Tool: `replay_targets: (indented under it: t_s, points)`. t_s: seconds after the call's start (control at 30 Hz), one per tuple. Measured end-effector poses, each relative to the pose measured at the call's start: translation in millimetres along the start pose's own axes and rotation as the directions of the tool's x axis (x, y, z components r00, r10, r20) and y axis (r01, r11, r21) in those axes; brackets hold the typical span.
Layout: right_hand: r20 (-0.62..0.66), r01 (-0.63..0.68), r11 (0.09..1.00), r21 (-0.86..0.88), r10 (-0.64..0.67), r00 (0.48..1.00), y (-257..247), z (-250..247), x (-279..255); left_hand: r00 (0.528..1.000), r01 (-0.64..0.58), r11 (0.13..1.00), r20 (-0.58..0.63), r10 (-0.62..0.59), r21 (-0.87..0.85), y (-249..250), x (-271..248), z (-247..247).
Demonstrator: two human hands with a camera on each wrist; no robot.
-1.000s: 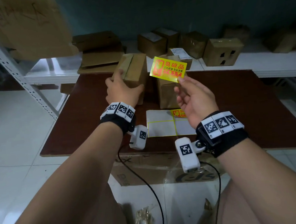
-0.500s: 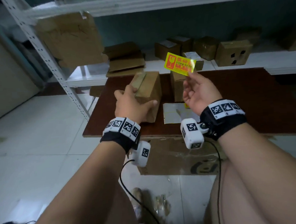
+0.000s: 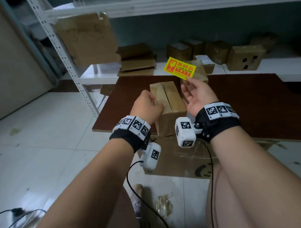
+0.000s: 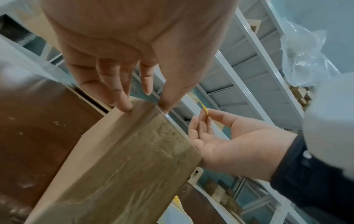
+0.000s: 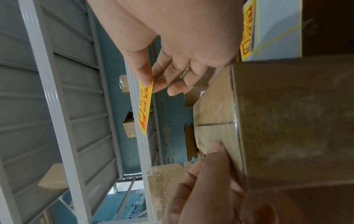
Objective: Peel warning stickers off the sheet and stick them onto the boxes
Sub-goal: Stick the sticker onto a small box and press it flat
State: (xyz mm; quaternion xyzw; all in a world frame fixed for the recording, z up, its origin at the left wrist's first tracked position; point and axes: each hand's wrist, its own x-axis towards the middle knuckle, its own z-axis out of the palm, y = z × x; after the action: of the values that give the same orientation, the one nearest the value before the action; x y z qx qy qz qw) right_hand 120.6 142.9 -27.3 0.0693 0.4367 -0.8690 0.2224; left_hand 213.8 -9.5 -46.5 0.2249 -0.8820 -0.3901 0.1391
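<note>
The left hand (image 3: 146,107) is gripping a brown cardboard box (image 3: 170,102) at the near edge of the dark bench (image 3: 251,104), its fingers (image 4: 122,100) and thumb curling over the box's upper edges, most likely to keep it from sliding while a label goes on. The right hand (image 3: 199,95) is holding a yellow warning sticker (image 3: 181,68) up in the air above and just behind the box, pinching only its lower corner between thumb and fingertips (image 5: 147,78); holding it by one corner is probably keeping the sticky back off the skin and the printed face readable. The other right fingers are hanging loosely curled, touching nothing. The sticker is touching neither the box nor the bench. In the right wrist view the backing sheet (image 5: 277,30) is lying flat on the bench beside the box, with another yellow sticker (image 5: 248,28) on it, so more labels are waiting. Further boxes are sitting on the white shelf (image 3: 249,70) behind the bench. The taped top of the held box looks like the likely landing spot, and the next move seems to call for lowering the sticker flat and pressing it down.
</note>
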Motion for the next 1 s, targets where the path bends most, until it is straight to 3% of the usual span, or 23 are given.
replay_targets:
  t_s: [0.17,0.37,0.5,0.67,1.0]
  points:
    - [0.011,0.028,0.99,-0.141,-0.026,1.0,-9,-12,12,0.998,0.0,0.999,0.069,0.004,-0.052,-10,14,2]
    - [0.032,0.18,0.933,-0.311,-0.179,0.983,-9,-4,26,0.989,-0.097,0.91,-0.146,0.041,-0.404,-9,33,-5]
    - [0.083,0.274,0.883,-0.381,-0.262,0.961,-3,7,29,0.983,-0.139,0.873,-0.169,0.066,-0.468,-10,48,-2]
    - [0.114,0.283,0.868,-0.409,-0.259,0.959,-1,11,36,0.967,-0.152,0.834,-0.254,0.015,-0.53,-13,59,-3]
    - [0.16,0.3,0.885,-0.356,-0.259,0.953,-3,12,33,0.989,-0.071,0.786,-0.146,-0.024,-0.614,-11,58,-17]
